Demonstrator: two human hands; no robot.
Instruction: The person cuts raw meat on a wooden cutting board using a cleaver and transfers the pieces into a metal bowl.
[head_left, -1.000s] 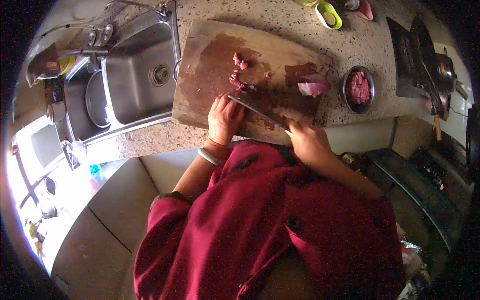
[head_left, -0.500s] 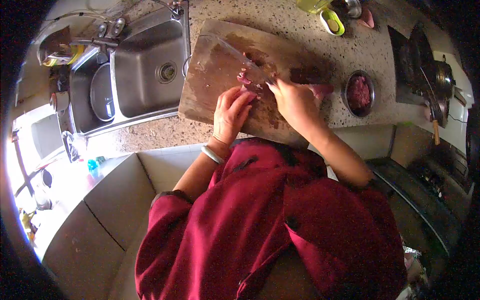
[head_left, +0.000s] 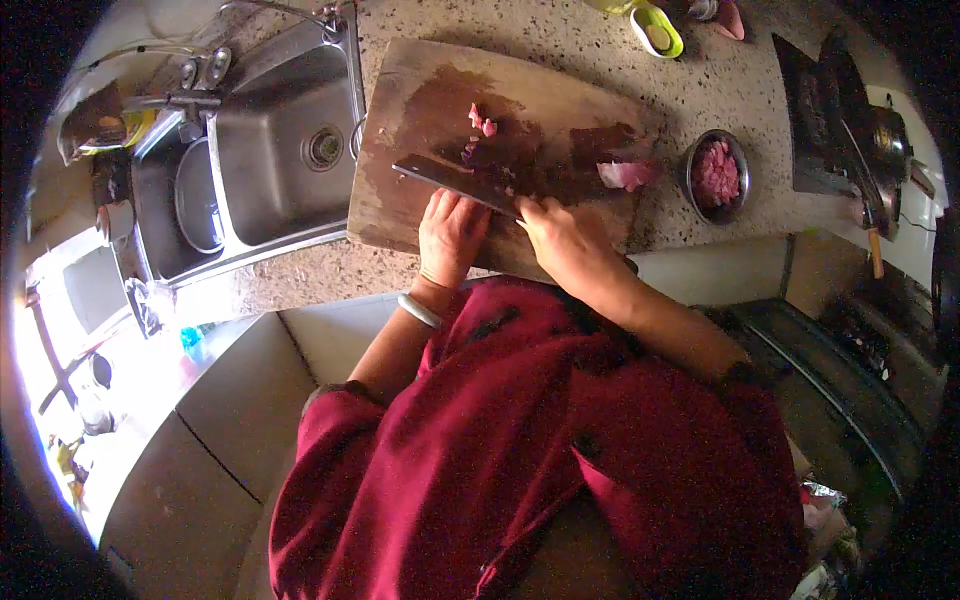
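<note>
My right hand (head_left: 568, 245) grips the handle of a kitchen knife (head_left: 450, 183), its dark, wide blade pointing left across the wooden cutting board (head_left: 400, 215). Just behind the blade, my left hand (head_left: 452, 238) rests on the board with fingers bent and pressed together; the blade hides whatever lies under the fingertips. Beyond the knife lie small pink pieces of meat (head_left: 482, 121) and a darker scrap (head_left: 470, 151). A larger chunk of raw meat (head_left: 628, 175) sits on the board's right side, apart from both hands.
Right of the board stands a metal bowl (head_left: 745, 195) holding cut meat (head_left: 716, 172). A double sink (head_left: 265, 150) is on the left. A green dish (head_left: 657, 32) stands at the back. A dark pan (head_left: 850, 130) is at the far right, beside the stove.
Both hands and the knife have come nearer my body. The blade now lies in front of my left fingertips, and the larger meat chunk shows more fully. The view has shifted slightly.
</note>
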